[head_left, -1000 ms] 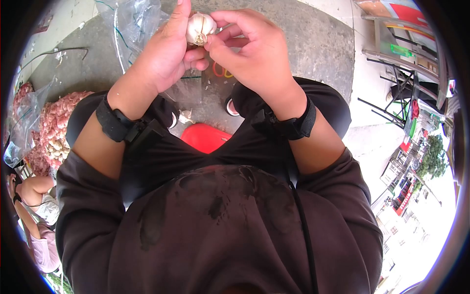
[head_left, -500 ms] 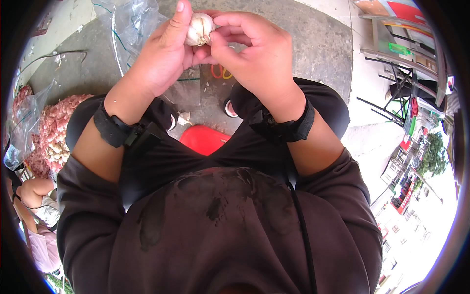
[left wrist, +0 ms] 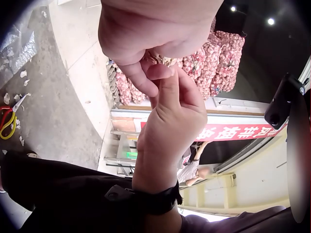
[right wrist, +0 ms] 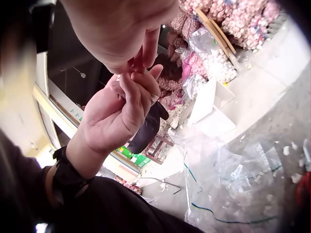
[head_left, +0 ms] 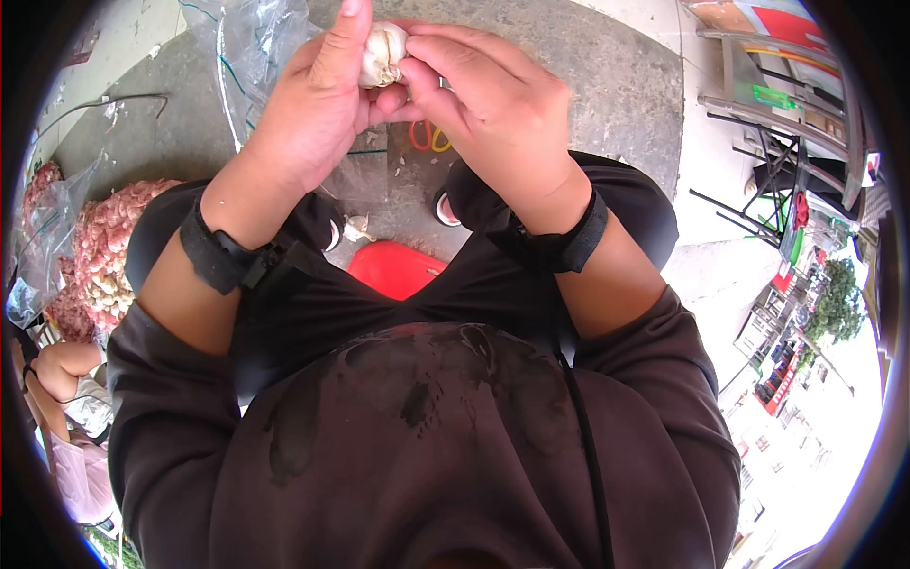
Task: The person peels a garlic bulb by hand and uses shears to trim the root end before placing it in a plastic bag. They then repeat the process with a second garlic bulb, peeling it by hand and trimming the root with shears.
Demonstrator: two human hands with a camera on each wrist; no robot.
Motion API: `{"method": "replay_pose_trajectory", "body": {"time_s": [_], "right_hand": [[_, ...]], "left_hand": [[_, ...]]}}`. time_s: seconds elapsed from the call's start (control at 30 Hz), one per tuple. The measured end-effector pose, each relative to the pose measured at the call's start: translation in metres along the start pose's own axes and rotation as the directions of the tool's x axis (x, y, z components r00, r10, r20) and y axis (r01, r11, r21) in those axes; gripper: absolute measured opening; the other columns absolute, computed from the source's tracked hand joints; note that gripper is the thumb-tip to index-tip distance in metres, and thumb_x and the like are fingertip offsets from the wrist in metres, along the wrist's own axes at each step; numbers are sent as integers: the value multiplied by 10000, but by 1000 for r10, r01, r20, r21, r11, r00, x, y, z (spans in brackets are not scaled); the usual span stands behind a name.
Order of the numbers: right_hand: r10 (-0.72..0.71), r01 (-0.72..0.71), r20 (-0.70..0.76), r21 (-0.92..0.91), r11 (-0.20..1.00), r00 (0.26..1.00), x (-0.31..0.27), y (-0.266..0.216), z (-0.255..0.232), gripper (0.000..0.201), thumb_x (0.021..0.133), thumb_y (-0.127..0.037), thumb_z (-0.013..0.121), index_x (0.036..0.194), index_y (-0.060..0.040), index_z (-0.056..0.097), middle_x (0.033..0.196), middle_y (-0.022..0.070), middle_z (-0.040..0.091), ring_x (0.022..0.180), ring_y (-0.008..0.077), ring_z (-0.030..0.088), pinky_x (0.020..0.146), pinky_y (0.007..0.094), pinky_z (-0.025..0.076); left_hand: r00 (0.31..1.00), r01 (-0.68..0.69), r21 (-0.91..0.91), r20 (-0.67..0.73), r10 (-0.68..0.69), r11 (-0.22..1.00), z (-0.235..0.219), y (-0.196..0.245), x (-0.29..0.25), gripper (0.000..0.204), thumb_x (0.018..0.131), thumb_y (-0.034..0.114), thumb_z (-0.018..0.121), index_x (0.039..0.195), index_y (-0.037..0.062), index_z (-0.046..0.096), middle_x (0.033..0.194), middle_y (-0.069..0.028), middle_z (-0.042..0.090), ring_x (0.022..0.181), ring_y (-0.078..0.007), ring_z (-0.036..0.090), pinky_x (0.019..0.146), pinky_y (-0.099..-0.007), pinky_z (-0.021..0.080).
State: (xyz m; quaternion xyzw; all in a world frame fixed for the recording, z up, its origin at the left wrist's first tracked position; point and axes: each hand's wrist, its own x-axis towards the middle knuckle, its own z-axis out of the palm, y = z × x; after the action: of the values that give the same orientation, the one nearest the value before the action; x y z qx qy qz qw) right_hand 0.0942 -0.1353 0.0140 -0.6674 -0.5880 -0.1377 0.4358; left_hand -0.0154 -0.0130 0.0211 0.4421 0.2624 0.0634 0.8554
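Note:
A white garlic bulb is held up at the top of the head view between both hands. The left hand grips it from the left, thumb upright along its side and fingers curled beneath. From the right, the right hand pinches the bulb's lower right side with thumb and forefinger. In the left wrist view the right hand reaches up to the bulb, which is mostly hidden. The left hand shows curled fingers in the right wrist view, the bulb covered there.
Red-handled scissors and peel scraps lie on the concrete floor. A clear plastic bag lies beyond the left hand. Net sacks of garlic stand at left, near a seated person. A red object is between the legs.
The right hand's fingers have shifted on the bulb, its forefinger now straighter and closer against the side. The left hand keeps its grip, and the bulb has turned slightly.

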Motion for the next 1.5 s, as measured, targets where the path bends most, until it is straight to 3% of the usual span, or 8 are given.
{"method": "replay_pose_trajectory", "body": {"time_s": [0.2, 0.4, 0.6, 0.9, 1.0, 1.1, 1.3, 1.5], "right_hand": [[9, -10, -3, -32, 999, 1000, -2, -1, 3, 167, 791, -118, 727, 934, -54, 670, 963, 62, 702, 782, 229, 687, 633, 322, 577], [67, -67, 10, -21, 998, 998, -3, -1, 2, 146, 754, -67, 721, 891, -63, 670, 860, 57, 691, 715, 239, 675, 612, 325, 568], [122, -124, 48, 50, 991, 991, -2, 1, 3, 145, 741, -43, 721, 875, -53, 669, 827, 77, 688, 720, 251, 674, 603, 332, 558], [181, -199, 126, 156, 967, 975, -2, 5, 3, 145, 778, -50, 723, 913, -20, 678, 830, 101, 697, 709, 268, 683, 607, 326, 557], [332, -358, 148, 213, 909, 932, -4, 0, 5, 124, 788, -44, 717, 903, -7, 690, 821, 104, 709, 686, 231, 702, 607, 301, 565], [611, -664, 268, 391, 637, 745, -3, -9, 5, 111, 806, -36, 701, 908, 7, 700, 817, 101, 724, 672, 175, 713, 607, 270, 570], [652, -730, 339, 415, 544, 678, -2, -5, -1, 122, 821, -23, 688, 936, 16, 701, 822, 89, 733, 690, 138, 714, 626, 243, 568], [616, -682, 300, 400, 612, 729, -4, -5, 0, 113, 809, -41, 704, 906, 14, 691, 813, 103, 729, 684, 148, 717, 626, 254, 573]], "left_hand": [[998, 58, 74, -6, -58, 996, -8, 0, 2, 590, 1014, 555, 379, 1039, 23, 634, 803, -20, 619, 600, -85, 507, 674, -284, 541], [995, 90, 165, -46, -83, 982, -6, -1, 2, 592, 1005, 562, 394, 979, 27, 645, 801, -33, 622, 614, -94, 530, 671, -281, 548], [977, 124, 70, -182, -110, 990, 10, 2, 0, 591, 1004, 562, 401, 1007, 27, 650, 844, -41, 641, 661, -100, 575, 685, -278, 554], [983, 41, 249, -182, 5, 968, 4, -1, 0, 626, 1003, 557, 417, 1156, -9, 637, 851, -34, 636, 683, -93, 570, 689, -256, 535], [993, -3, 286, -115, 38, 958, -7, -7, 4, 605, 1002, 541, 442, 1149, -12, 638, 841, -28, 628, 687, -92, 561, 691, -247, 526], [993, -36, 284, -99, 66, 958, -8, -11, 4, 586, 999, 529, 463, 1148, -9, 639, 850, -28, 629, 695, -93, 563, 694, -239, 519], [989, -83, 291, -91, 114, 953, -5, -13, 3, 583, 995, 531, 471, 1144, -6, 640, 876, -32, 630, 717, -95, 567, 696, -242, 517], [990, -68, 306, -100, 103, 950, -5, -11, 5, 574, 990, 532, 485, 1138, 0, 643, 914, -34, 642, 736, -91, 569, 717, -233, 512]]}}
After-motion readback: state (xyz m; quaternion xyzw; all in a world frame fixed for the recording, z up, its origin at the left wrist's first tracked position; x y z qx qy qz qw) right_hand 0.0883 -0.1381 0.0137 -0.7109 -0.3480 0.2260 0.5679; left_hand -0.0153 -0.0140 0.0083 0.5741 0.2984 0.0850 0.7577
